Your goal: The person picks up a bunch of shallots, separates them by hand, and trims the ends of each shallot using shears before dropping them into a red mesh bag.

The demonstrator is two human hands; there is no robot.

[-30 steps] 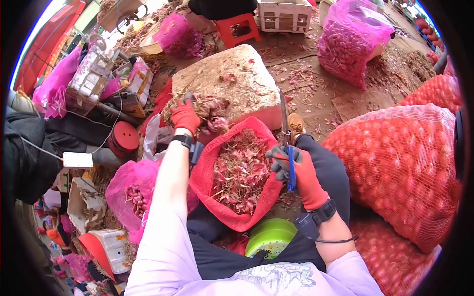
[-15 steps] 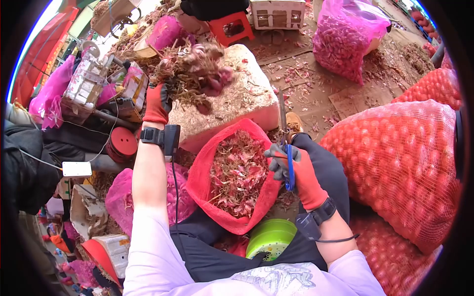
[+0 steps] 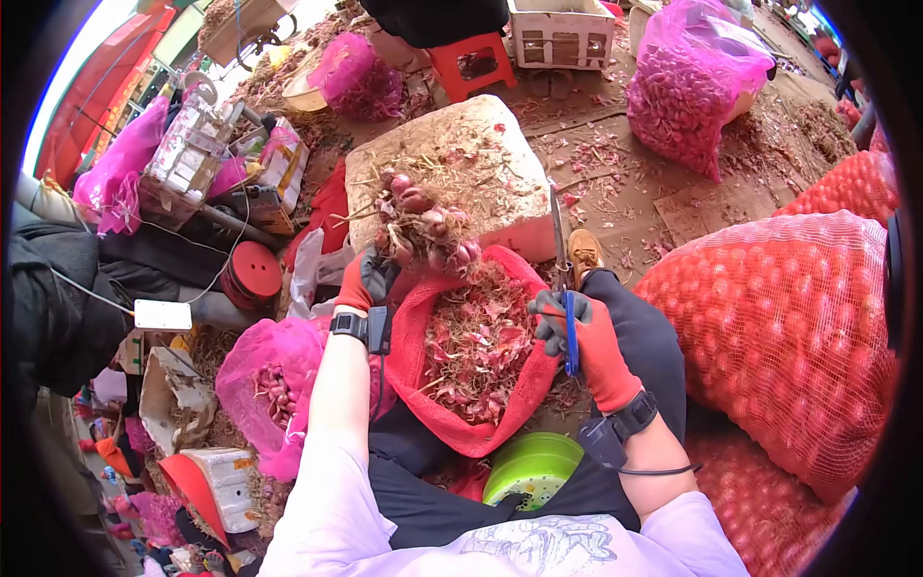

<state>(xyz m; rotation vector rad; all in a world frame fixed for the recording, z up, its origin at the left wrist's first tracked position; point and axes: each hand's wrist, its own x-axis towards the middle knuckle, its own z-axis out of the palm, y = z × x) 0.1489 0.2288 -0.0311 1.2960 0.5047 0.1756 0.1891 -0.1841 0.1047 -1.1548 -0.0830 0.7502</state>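
My left hand (image 3: 366, 280), in a red glove, grips a bunch of shallots (image 3: 423, 219) with dry roots and stalks, held above the far rim of a red mesh bag (image 3: 409, 356) full of shallot skins and trimmings. My right hand (image 3: 588, 338), also in a red glove with grey fingertips, holds blue-handled scissors (image 3: 564, 287) with the blades pointing away from me, at the right edge of that bag. A white foam box (image 3: 490, 207) littered with roots stands just behind the bunch.
Large red net sacks of shallots (image 3: 784, 327) fill the right side. A pink plastic bag (image 3: 260, 380) with shallots lies at my left knee, a green basket (image 3: 529, 468) between my legs. A pink bag (image 3: 687, 87), a red stool (image 3: 471, 60) and crates stand farther off.
My left hand lifted the shallot bunch up over the foam box, then brought it back down toward me to the red bag's far rim. The right hand with the scissors stayed put.
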